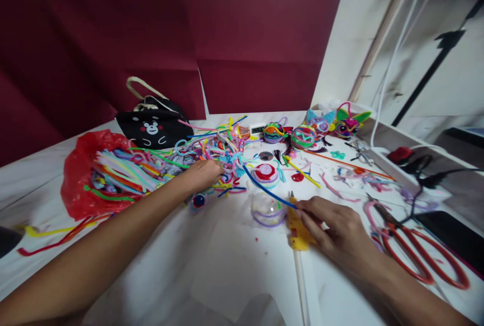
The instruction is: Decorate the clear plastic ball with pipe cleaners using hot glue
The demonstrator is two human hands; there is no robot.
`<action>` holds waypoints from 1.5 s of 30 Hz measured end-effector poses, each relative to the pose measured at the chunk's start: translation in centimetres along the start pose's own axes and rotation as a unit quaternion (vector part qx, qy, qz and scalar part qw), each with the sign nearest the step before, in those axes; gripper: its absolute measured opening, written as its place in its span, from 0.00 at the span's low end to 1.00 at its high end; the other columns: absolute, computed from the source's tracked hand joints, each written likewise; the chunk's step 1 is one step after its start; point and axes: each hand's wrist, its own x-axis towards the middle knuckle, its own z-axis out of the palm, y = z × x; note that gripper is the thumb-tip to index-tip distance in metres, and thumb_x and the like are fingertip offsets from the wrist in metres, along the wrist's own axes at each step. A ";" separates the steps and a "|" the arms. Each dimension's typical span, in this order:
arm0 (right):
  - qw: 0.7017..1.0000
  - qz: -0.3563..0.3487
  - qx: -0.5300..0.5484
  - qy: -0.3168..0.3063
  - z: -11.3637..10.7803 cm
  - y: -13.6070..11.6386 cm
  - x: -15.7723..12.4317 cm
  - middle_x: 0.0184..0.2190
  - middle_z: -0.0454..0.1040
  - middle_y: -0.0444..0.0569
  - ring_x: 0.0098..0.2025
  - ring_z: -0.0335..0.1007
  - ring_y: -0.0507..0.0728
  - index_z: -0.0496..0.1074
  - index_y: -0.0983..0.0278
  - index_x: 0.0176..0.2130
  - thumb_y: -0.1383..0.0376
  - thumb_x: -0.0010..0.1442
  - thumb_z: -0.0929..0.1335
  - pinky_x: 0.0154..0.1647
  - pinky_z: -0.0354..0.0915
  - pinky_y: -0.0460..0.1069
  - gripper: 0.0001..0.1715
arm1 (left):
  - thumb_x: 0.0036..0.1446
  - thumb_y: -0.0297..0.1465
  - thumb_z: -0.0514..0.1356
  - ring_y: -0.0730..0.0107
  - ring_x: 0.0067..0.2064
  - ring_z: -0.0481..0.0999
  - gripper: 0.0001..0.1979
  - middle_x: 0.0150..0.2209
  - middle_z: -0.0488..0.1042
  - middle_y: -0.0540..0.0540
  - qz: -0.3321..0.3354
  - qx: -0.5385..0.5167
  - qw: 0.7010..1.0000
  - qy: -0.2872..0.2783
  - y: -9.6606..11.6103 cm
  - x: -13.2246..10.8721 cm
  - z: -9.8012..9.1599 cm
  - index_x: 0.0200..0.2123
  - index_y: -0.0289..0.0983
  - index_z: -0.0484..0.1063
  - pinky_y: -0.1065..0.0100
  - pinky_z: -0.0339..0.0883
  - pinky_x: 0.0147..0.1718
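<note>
Between the thumb and fingers of my right hand (333, 222) is one end of a blue pipe cleaner (266, 190), which slants up and left toward the pile. My left hand (204, 175) is at the tangled pile of coloured pipe cleaners (227, 149), fingers closed together; what they grip, if anything, is hidden. Just below the right hand lies a yellow hot glue gun (298, 233) with its nozzle pointing away. A clear plastic dome with a purple rim (268, 211) sits beside it. Behind the dome is a disc of red, pink and light-blue coils (265, 174).
A red plastic bag (75, 180) of pipe cleaners lies left, before a black bag (159, 127). Decorated balls (303, 137) stand at the back. Red-handled scissors (412, 250) and a dark phone (454, 238) lie right. White cables (393, 59) hang at right.
</note>
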 end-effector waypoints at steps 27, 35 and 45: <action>1.000 0.003 0.011 -0.019 0.0 -0.2 0.2 0.31 0.76 0.48 0.30 0.74 0.52 0.72 0.64 0.43 0.71 0.66 0.63 0.31 0.69 0.45 0.09 | 0.43 0.30 0.61 0.72 0.20 0.62 0.08 0.16 0.64 0.53 -0.046 -0.075 0.987 -0.136 -0.9 -1.6 -2.0 0.16 0.38 0.68 0.70 0.49 0.21; 1.000 0.006 0.004 -0.013 0.0 -0.2 0.2 0.30 0.76 0.49 0.29 0.74 0.52 0.72 0.65 0.42 0.70 0.66 0.63 0.29 0.69 0.46 0.08 | 0.43 0.27 0.57 0.67 0.22 0.65 0.06 0.20 0.69 0.48 -0.068 -0.033 0.992 -0.104 -1.6 -0.5 -1.6 0.17 0.39 0.68 0.68 0.54 0.24; 1.000 0.002 0.008 -0.020 -0.1 -0.3 0.2 0.30 0.75 0.49 0.29 0.74 0.53 0.72 0.66 0.43 0.70 0.66 0.63 0.29 0.69 0.47 0.09 | 0.56 0.41 0.51 0.70 0.27 0.71 0.18 0.25 0.76 0.49 -0.075 -0.119 0.988 -0.057 -6.2 -1.2 -6.3 0.29 0.37 0.76 0.73 0.59 0.28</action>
